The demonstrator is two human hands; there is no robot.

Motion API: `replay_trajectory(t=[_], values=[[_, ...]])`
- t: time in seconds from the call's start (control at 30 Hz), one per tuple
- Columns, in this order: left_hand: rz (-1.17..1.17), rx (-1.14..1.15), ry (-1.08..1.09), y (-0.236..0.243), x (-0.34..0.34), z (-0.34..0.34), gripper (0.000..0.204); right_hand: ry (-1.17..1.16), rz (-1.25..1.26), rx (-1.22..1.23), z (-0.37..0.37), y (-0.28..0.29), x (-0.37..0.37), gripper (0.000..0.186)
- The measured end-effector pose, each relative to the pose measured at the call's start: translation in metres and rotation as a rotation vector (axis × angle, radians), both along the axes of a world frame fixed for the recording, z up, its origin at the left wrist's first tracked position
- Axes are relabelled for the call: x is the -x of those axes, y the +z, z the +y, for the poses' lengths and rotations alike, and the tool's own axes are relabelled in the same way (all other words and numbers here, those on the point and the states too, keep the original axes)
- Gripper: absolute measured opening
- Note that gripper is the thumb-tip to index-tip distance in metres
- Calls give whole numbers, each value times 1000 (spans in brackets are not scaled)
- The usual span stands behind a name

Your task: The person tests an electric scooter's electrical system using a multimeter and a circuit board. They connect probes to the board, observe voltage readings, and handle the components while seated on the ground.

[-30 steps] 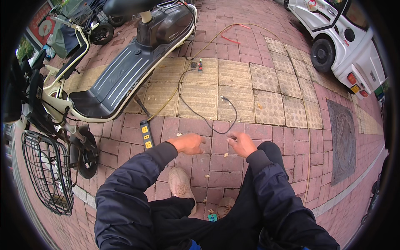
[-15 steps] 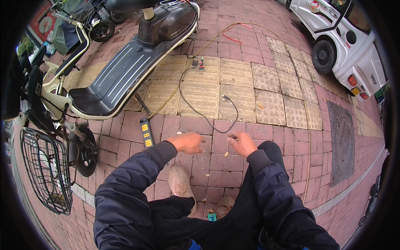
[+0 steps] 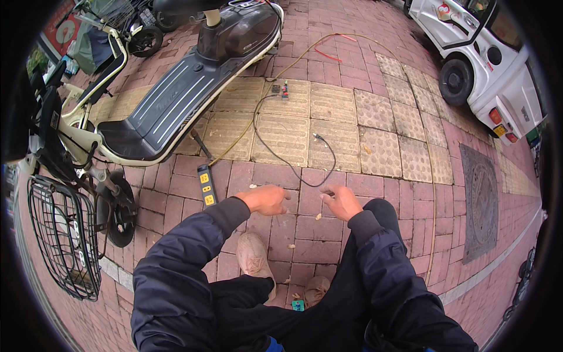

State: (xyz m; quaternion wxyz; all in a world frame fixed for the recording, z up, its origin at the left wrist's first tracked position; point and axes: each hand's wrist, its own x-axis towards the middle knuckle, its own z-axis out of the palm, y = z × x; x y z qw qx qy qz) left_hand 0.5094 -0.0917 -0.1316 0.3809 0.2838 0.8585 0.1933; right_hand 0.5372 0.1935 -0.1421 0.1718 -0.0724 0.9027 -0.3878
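My left hand [image 3: 268,200] and my right hand [image 3: 342,203] hover over the red paving in front of me, a short gap between them. Index finger and thumb of each stand apart, and I see nothing held in either. Left of my left hand lies a black power strip [image 3: 205,186] with yellow sockets. Beyond the hands a dark cable [image 3: 278,159] curves over the ground, its loose end [image 3: 317,136] on the yellow tactile tiles. Farther off, a small red-and-black component [image 3: 285,90] sits beside a small black part [image 3: 275,89].
An electric scooter [image 3: 170,105] with a wire basket [image 3: 65,237] stands at left. A white vehicle [image 3: 487,70] is parked at far right, near a manhole cover [image 3: 482,202]. A yellow cord [image 3: 434,217] and red strip [image 3: 327,56] lie about. Something small and green [image 3: 298,305] lies between my shoes.
Both hands stay almost where they were, with only slight finger movement. On the far small component, the green seen earlier now looks red or dark.
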Motion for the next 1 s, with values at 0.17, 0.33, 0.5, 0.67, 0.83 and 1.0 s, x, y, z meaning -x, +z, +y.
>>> replay_trajectory(t=[0.17, 0.33, 0.5, 0.67, 0.83, 1.0], values=[[-23, -3, 10, 2, 1, 1, 58, 9, -14, -13, -3, 0, 0, 35], [9, -30, 6, -4, 1, -2, 60, 10, -17, -31, -5, -1, 1, 36], [-3, -46, 11, -4, 1, -5, 59, 17, -22, -34, -9, -1, 1, 37], [-8, -47, 13, -3, 2, -8, 59, 12, -41, -44, -13, 0, 2, 37], [6, -83, 29, 12, 1, -11, 59, 25, -26, -47, -16, -5, 4, 35], [115, -95, -44, 108, -19, -22, 56, -4, 79, 18, -36, -5, 11, 33]])
